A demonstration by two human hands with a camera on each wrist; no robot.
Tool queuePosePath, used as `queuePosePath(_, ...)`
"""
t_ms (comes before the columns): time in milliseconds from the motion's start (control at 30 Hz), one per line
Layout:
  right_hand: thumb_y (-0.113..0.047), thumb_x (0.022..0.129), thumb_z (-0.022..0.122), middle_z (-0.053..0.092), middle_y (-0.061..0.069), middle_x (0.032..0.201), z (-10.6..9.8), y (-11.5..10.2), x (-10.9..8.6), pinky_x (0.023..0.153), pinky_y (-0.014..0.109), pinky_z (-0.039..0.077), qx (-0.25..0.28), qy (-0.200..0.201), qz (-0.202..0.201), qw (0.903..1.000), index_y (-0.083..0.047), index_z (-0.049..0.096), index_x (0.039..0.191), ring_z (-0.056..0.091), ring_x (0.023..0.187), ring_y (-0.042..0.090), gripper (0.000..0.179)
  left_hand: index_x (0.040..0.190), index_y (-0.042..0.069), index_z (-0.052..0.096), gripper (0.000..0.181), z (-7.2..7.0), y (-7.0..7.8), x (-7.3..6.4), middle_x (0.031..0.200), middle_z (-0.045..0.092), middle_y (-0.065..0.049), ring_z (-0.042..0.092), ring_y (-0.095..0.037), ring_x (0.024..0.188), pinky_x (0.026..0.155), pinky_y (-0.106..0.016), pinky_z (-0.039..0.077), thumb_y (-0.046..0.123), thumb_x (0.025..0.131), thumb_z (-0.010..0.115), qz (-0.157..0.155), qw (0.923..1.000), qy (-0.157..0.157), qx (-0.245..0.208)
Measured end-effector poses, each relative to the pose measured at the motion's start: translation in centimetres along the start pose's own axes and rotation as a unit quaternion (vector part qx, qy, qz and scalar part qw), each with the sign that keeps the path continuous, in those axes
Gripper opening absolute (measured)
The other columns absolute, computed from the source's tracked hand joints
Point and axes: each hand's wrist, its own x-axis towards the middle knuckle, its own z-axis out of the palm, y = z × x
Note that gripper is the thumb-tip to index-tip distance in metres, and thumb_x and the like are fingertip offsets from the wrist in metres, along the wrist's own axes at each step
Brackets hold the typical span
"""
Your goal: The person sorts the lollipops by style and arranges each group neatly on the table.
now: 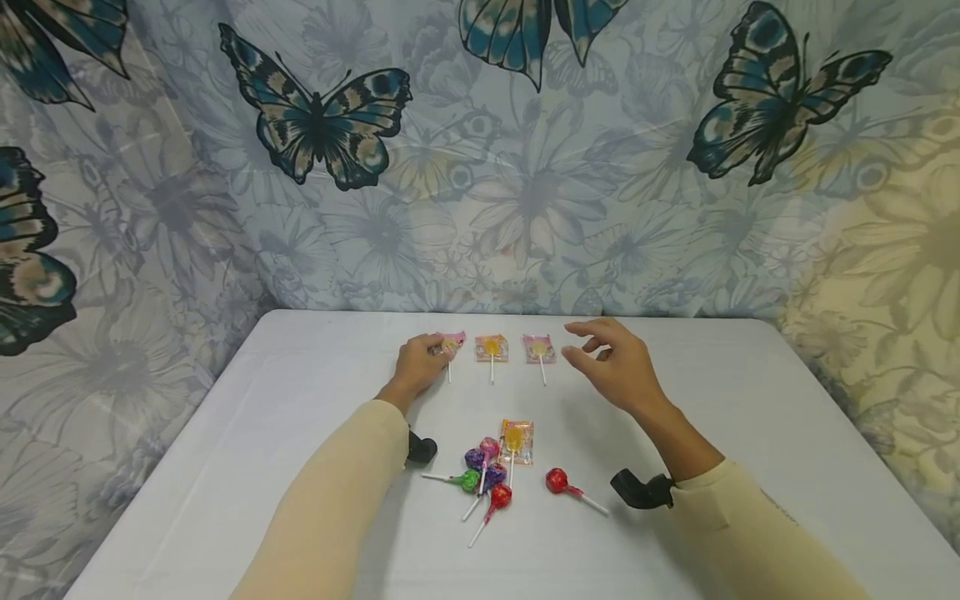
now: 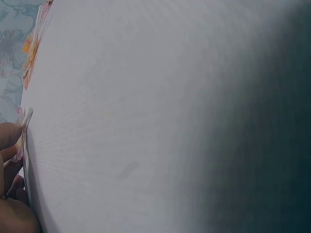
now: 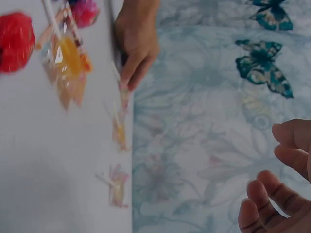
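At the left end of a row near the table's far edge, my left hand (image 1: 420, 363) pinches the wrapper of a flat lollipop (image 1: 453, 342), its white stick pointing toward me. In the left wrist view the fingers (image 2: 10, 136) grip that wrapper's edge. To its right lie an orange-wrapped flat lollipop (image 1: 492, 347) and a pink-wrapped one (image 1: 538, 348), spaced apart. My right hand (image 1: 617, 363) is raised just right of the pink one, fingers loosely bent and holding nothing; the right wrist view shows the fingers (image 3: 257, 194) apart.
Closer to me is a pile of round lollipops, among them a green one (image 1: 469, 480) and a red one (image 1: 500, 497). Another orange flat lollipop (image 1: 516, 442) touches the pile. A separate red lollipop (image 1: 557, 480) lies to the right. Butterfly-printed cloth (image 1: 525, 208) hangs behind the white table (image 1: 675, 533).
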Motion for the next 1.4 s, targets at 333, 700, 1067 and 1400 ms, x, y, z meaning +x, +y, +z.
queuePosePath(333,-0.01,0.083,0.076,0.062,0.0,0.108,-0.8,-3.0,-3.0,0.066,0.032,0.047,0.015,0.027,-0.039,0.9988,-0.011,0.071,0.114,0.054,0.083,0.015,0.032,0.129,0.004,0.061,0.044,0.1,0.2,0.2,0.138,0.051,-0.017,0.041,-0.032,0.131,0.108,-0.041,0.028,0.017,0.089,0.069,0.003,1.0,0.007,0.005)
queuePosePath(700,-0.004,0.079,0.079,0.061,-0.002,0.11,0.3,-3.9,-5.3,0.069,0.028,0.047,0.049,0.04,-0.08,0.9948,-0.01,0.071,0.114,0.055,0.089,0.015,0.036,0.13,0.003,0.06,0.044,0.2,0.1,0.2,0.139,0.049,-0.019,0.039,-0.034,0.132,0.108,-0.041,0.027,0.018,0.089,0.069,0.008,1.0,0.003,0.004)
queuePosePath(1067,-0.008,0.079,0.08,0.061,-0.004,0.111,3.0,-3.2,-6.6,0.066,0.034,0.048,0.063,0.014,-0.066,0.9957,-0.013,0.071,0.114,0.056,0.087,0.019,0.036,0.13,0.002,0.059,0.044,0.2,0.2,0.1,0.138,0.05,-0.017,0.04,-0.033,0.132,0.108,-0.041,0.028,0.019,0.091,0.068,0.01,0.9999,0.0,0.004)
queuePosePath(1400,-0.015,0.082,0.079,0.057,0.0,0.111,5.9,-1.6,-7.3,0.074,0.043,0.049,0.049,-0.075,0.006,0.996,-0.014,0.068,0.119,0.054,0.092,0.027,0.039,0.132,0.002,0.058,0.045,-0.1,0.4,-0.3,0.14,0.047,-0.019,0.037,-0.034,0.134,0.109,-0.042,0.026,0.02,0.091,0.068,0.001,1.0,-0.006,-0.002)
